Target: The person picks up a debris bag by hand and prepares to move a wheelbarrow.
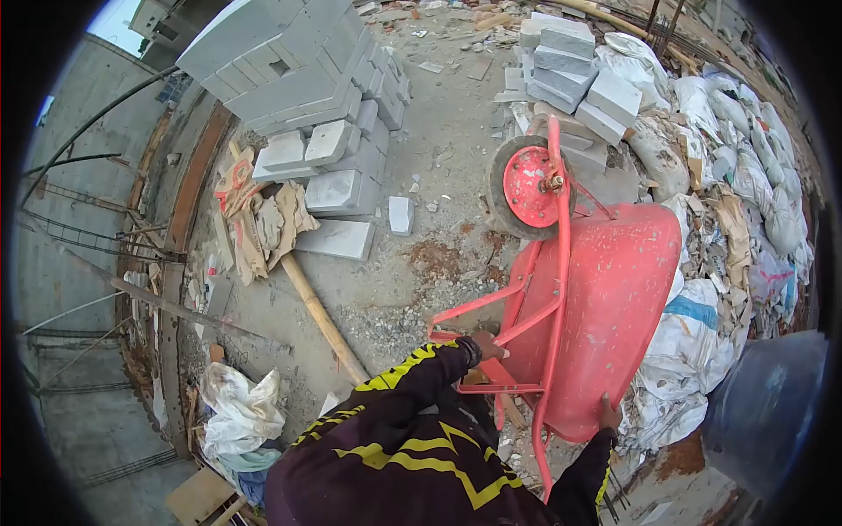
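A red wheelbarrow (605,298) lies tipped over on its side, the underside of its tray and its frame turned toward me. Its wheel (530,186) points away from me, with a dark tyre around a red hub. My left hand (488,345) is closed at the tubular leg frame. At the tray's near end, my right hand (610,414) grips the edge, some of its fingers hidden behind the metal. The inside of the tray is out of sight.
Pale blocks (289,79) are stacked at the upper left, and more blocks (570,70) stand beyond the wheel. Filled white sacks (693,342) and rubble line the right. A bamboo pole (320,316) and torn brown paper (263,215) lie left. A dark barrel (767,412) stands lower right.
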